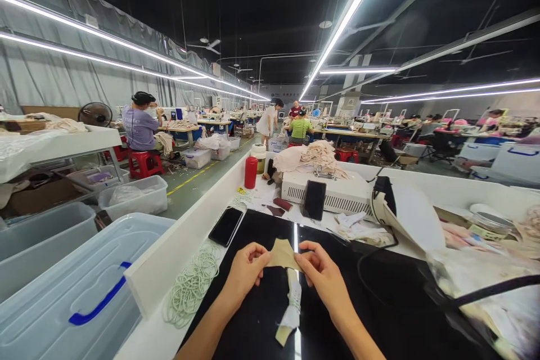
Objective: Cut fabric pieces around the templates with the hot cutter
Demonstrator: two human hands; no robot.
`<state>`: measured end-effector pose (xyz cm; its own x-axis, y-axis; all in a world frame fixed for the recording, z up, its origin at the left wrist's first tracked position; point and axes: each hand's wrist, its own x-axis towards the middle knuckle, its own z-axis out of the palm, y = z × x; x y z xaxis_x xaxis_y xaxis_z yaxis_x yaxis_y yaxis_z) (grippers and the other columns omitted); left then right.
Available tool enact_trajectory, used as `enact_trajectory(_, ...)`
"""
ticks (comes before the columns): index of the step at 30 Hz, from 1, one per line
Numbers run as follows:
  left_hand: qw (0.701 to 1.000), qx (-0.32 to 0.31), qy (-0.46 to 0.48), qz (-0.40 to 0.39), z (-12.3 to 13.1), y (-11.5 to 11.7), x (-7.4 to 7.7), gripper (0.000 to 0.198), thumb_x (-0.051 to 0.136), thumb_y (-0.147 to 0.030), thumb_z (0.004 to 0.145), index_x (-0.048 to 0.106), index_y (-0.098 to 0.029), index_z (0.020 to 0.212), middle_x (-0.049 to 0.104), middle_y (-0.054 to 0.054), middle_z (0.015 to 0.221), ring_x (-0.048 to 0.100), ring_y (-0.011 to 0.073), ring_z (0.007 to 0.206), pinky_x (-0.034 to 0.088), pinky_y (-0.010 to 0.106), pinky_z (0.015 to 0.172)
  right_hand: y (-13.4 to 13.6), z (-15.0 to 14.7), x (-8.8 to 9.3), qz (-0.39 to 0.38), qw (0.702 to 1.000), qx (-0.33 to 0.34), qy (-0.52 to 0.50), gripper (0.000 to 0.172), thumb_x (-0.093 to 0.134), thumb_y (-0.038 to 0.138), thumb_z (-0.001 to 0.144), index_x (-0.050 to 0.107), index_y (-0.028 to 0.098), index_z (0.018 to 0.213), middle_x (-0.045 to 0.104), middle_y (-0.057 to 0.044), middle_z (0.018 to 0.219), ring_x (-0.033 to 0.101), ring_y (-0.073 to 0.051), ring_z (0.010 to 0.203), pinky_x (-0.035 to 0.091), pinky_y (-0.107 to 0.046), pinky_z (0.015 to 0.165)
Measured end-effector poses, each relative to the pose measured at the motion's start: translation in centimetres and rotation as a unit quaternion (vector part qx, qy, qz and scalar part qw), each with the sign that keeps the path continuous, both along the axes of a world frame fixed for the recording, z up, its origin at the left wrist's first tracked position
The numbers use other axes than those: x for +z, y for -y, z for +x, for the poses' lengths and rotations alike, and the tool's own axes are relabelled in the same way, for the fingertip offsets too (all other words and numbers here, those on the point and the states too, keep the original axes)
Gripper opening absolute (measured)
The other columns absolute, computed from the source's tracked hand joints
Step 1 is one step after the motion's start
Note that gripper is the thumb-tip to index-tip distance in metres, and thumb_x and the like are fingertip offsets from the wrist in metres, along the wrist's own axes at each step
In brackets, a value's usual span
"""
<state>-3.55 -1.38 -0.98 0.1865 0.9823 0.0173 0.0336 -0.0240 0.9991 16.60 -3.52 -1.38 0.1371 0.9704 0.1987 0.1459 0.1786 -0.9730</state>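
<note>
A small beige piece of fabric (pixel 282 253) is stretched between my two hands, just above the glossy black tabletop (pixel 253 315). My left hand (pixel 247 267) pinches its left corner between thumb and fingers. On the opposite side, my right hand (pixel 323 273) has its thumb and fingers closed on the right corner. Below the fabric lies a narrow tied bundle of pale strips (pixel 291 306), bound round its middle. Whether the bundle touches the fabric piece, I cannot tell.
Pale green cord loops (pixel 192 287) and a phone (pixel 226 226) lie left. Behind stand a red container (pixel 250 173), a white machine (pixel 291 185) under beige cloth (pixel 316 157) and an upright phone (pixel 314 200). A black cable (pixel 363 270) crosses at right. People sit farther off.
</note>
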Motion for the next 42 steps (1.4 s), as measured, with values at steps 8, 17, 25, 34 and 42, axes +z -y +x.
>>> enact_trajectory(8,0.999,0.032,-0.018,0.023,0.6,-0.5,-1.3,0.036,0.065,-0.047,0.078,0.061,-0.016,0.096,0.058,0.000,0.076,0.056,0.0126,0.059,0.041,0.019,0.043,-0.3,1.3,-0.8,-0.004,0.995,-0.053,0.083,0.039,0.069,0.060,0.077,0.076,0.023,0.086,0.071,-0.003,0.076,0.058,-0.021,0.068,0.045,-0.029,0.062)
enact_trajectory(17,0.986,0.035,-0.123,0.104,0.7,0.4,-1.6,0.017,0.056,-0.026,0.087,0.069,-0.018,0.097,0.068,0.004,0.090,0.063,0.0179,0.082,0.051,0.029,0.076,-1.0,2.0,-2.7,0.023,0.983,-0.074,0.169,0.043,0.061,0.062,0.088,0.076,0.022,0.098,0.077,-0.007,0.098,0.070,-0.027,0.089,0.054,-0.039,0.083)
enact_trajectory(25,0.950,0.032,-0.238,0.201,1.6,2.5,-0.3,0.017,0.050,-0.022,0.094,0.067,-0.021,0.095,0.066,0.007,0.110,0.056,0.0249,0.108,0.040,0.041,0.101,-1.7,2.0,-4.5,0.050,0.951,-0.089,0.291,0.024,0.061,0.039,0.101,0.068,0.018,0.109,0.070,-0.006,0.112,0.067,-0.022,0.102,0.054,-0.045,0.094)
enact_trajectory(34,0.915,-0.043,-0.362,0.172,3.6,5.4,-0.7,0.036,0.078,-0.046,0.075,0.061,-0.018,0.091,0.063,0.007,0.098,0.055,0.0293,0.097,0.039,0.041,0.086,-1.8,2.2,-4.7,0.038,0.915,-0.098,0.388,0.021,0.062,0.035,0.101,0.067,0.018,0.112,0.069,-0.006,0.112,0.068,-0.020,0.097,0.057,-0.042,0.088)
enact_trajectory(42,0.901,-0.080,-0.392,0.170,3.3,5.4,-0.2,0.019,0.066,-0.028,0.078,0.065,-0.020,0.096,0.066,0.007,0.104,0.057,0.0302,0.101,0.037,0.041,0.088,-1.8,1.7,-5.1,0.070,0.906,-0.106,0.403,0.019,0.062,0.034,0.101,0.068,0.018,0.109,0.069,-0.006,0.111,0.067,-0.020,0.096,0.057,-0.040,0.087)
